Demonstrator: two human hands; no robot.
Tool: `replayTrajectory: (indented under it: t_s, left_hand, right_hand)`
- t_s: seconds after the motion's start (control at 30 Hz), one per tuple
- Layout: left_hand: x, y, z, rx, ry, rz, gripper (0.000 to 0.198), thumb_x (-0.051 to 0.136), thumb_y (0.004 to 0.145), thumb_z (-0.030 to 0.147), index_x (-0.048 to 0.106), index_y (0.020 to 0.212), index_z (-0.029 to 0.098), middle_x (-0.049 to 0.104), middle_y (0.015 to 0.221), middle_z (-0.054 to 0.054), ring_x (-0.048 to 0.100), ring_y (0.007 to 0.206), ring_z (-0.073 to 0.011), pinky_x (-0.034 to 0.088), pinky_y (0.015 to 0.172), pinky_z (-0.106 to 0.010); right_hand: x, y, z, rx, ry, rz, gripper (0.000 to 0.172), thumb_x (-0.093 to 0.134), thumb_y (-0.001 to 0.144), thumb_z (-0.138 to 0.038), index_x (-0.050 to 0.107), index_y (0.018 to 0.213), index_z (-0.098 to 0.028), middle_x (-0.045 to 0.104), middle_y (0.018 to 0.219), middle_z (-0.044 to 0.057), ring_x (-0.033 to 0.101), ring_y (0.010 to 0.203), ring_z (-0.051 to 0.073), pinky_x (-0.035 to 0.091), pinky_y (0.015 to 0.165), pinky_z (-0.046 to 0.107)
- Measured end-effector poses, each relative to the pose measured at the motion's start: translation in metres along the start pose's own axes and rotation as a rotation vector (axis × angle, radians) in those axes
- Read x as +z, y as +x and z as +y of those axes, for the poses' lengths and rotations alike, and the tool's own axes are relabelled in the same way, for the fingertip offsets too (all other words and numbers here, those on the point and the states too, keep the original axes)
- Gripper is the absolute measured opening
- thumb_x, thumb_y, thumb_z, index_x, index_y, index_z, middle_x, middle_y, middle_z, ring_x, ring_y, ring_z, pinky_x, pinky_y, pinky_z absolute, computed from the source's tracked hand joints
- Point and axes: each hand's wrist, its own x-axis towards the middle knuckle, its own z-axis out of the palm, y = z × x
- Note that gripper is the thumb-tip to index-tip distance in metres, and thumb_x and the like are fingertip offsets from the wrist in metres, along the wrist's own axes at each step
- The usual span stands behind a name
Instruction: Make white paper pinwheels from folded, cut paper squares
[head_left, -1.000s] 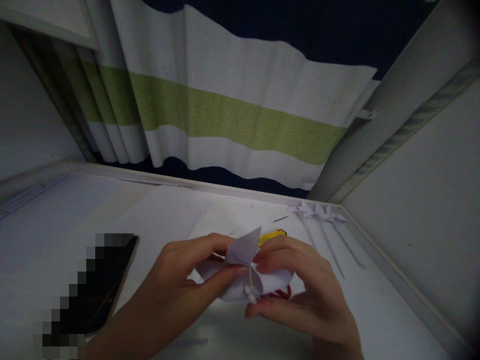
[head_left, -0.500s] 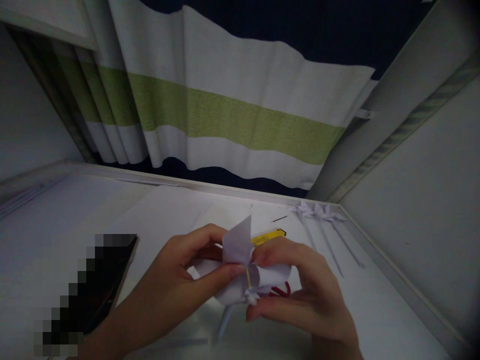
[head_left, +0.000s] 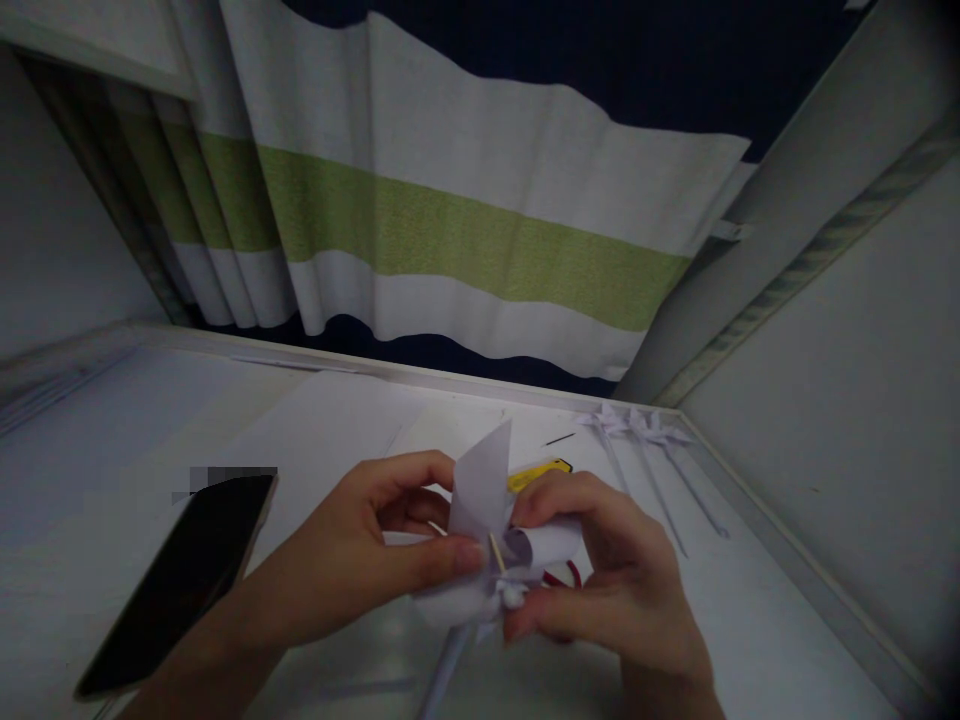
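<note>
The left hand [head_left: 367, 548] is hiding some fingertips behind the folded paper [head_left: 480, 480], the right hand [head_left: 634, 550] is covering part of a yellow tool [head_left: 538, 473] past the paper, a red thing [head_left: 575, 572] is partly hiding on the paper's right, and a pale tube [head_left: 444, 665] below the paper is running off the bottom edge.

Phone [head_left: 184, 580] on table [head_left: 787, 620] left of left hand [head_left: 352, 560]; pinwheels [head_left: 652, 431] in far right corner; curtain [head_left: 450, 220] behind table

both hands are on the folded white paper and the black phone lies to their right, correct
Wrong side: the left hand and right hand are on the folded white paper, but in the head view the black phone lies to their left, not right.
</note>
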Motion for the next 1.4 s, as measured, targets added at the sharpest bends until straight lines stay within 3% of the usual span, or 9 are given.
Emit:
replayTrajectory:
  t_s: [0.13, 0.23, 0.4, 0.53, 0.63, 0.77, 1.13, 1.3, 1.4]
  left_hand:
    - [-0.003, 0.004, -0.005, 0.021, -0.188, -0.077, 0.021, 0.061, 0.070, 0.028, 0.061, 0.089, 0.020, 0.064, 0.077, 0.000, 0.059, 0.067, -0.0135, 0.044, 0.057, -0.019]
    - [-0.004, 0.009, -0.008, 0.050, -0.498, -0.195, 0.034, 0.041, 0.081, 0.039, 0.062, 0.092, 0.015, 0.065, 0.081, -0.005, 0.058, 0.075, -0.0158, 0.043, 0.069, -0.024]
    - [0.000, 0.017, -0.011, -0.011, -0.851, -0.350, 0.039, 0.034, 0.080, 0.035, 0.065, 0.087, 0.012, 0.065, 0.079, -0.007, 0.057, 0.079, -0.0176, 0.042, 0.075, -0.027]
    - [0.004, 0.018, -0.010, 0.007, -0.681, -0.279, 0.021, 0.054, 0.071, 0.020, 0.066, 0.088, 0.017, 0.066, 0.079, -0.003, 0.058, 0.073, -0.0148, 0.043, 0.070, -0.023]
    - [0.005, 0.018, -0.011, -0.006, -0.466, -0.189, 0.028, 0.060, 0.067, 0.009, 0.065, 0.092, 0.020, 0.067, 0.079, -0.002, 0.059, 0.070, -0.0124, 0.043, 0.065, -0.019]
    - [0.002, 0.019, -0.013, 0.024, -0.323, -0.067, 0.030, 0.061, 0.068, 0.011, 0.063, 0.096, 0.021, 0.067, 0.079, -0.001, 0.058, 0.063, -0.0113, 0.043, 0.059, -0.018]
    - [-0.003, 0.012, 0.000, 0.111, -0.285, -0.165, 0.025, 0.049, 0.074, 0.016, 0.064, 0.094, 0.019, 0.061, 0.094, -0.005, 0.052, 0.090, -0.0208, 0.040, 0.078, -0.029]
    - [-0.006, 0.012, -0.003, 0.181, -0.272, -0.176, 0.038, 0.051, 0.072, 0.042, 0.061, 0.097, 0.016, 0.059, 0.094, -0.007, 0.052, 0.084, -0.0221, 0.040, 0.077, -0.032]
    - [-0.005, 0.011, -0.003, 0.145, -0.147, -0.118, 0.045, 0.061, 0.063, 0.044, 0.058, 0.100, 0.018, 0.059, 0.088, -0.005, 0.053, 0.078, -0.0205, 0.041, 0.069, -0.029]
  right_hand:
    - [0.000, 0.002, 0.004, 0.004, 0.015, 0.067, 0.042, 0.076, 0.052, -0.025, 0.053, 0.088, -0.025, 0.058, 0.077, -0.001, 0.054, 0.067, 0.014, 0.042, 0.058, 0.024]
    - [0.001, 0.004, 0.007, -0.032, 0.019, 0.151, 0.040, 0.075, 0.053, -0.026, 0.054, 0.087, -0.024, 0.056, 0.074, -0.001, 0.053, 0.068, 0.014, 0.043, 0.056, 0.024]
    - [0.002, 0.006, 0.010, -0.043, 0.039, 0.225, 0.040, 0.075, 0.053, -0.028, 0.054, 0.087, -0.023, 0.055, 0.073, -0.001, 0.052, 0.064, 0.013, 0.044, 0.054, 0.023]
    - [0.002, 0.007, 0.011, -0.043, 0.043, 0.225, 0.039, 0.074, 0.054, -0.029, 0.053, 0.087, -0.023, 0.055, 0.072, -0.001, 0.052, 0.063, 0.013, 0.044, 0.053, 0.023]
    - [0.003, 0.007, 0.010, -0.050, 0.011, 0.214, 0.041, 0.075, 0.053, -0.029, 0.054, 0.087, -0.023, 0.056, 0.075, -0.001, 0.053, 0.067, 0.014, 0.044, 0.056, 0.024]
    - [0.005, 0.006, 0.008, -0.049, -0.040, 0.194, 0.045, 0.076, 0.049, -0.031, 0.054, 0.088, -0.024, 0.056, 0.079, -0.001, 0.051, 0.072, 0.015, 0.041, 0.060, 0.025]
    - [0.006, 0.003, 0.005, -0.052, -0.144, 0.169, 0.046, 0.077, 0.050, -0.027, 0.052, 0.089, -0.024, 0.056, 0.079, -0.002, 0.050, 0.074, 0.014, 0.039, 0.064, 0.025]
    - [0.003, 0.006, 0.003, -0.028, -0.194, 0.091, 0.040, 0.074, 0.054, -0.029, 0.052, 0.086, -0.023, 0.056, 0.078, -0.001, 0.052, 0.072, 0.015, 0.040, 0.062, 0.025]
    - [0.002, 0.007, 0.002, -0.032, -0.230, 0.036, 0.038, 0.073, 0.056, -0.031, 0.053, 0.086, -0.023, 0.057, 0.079, -0.001, 0.053, 0.072, 0.015, 0.042, 0.063, 0.027]
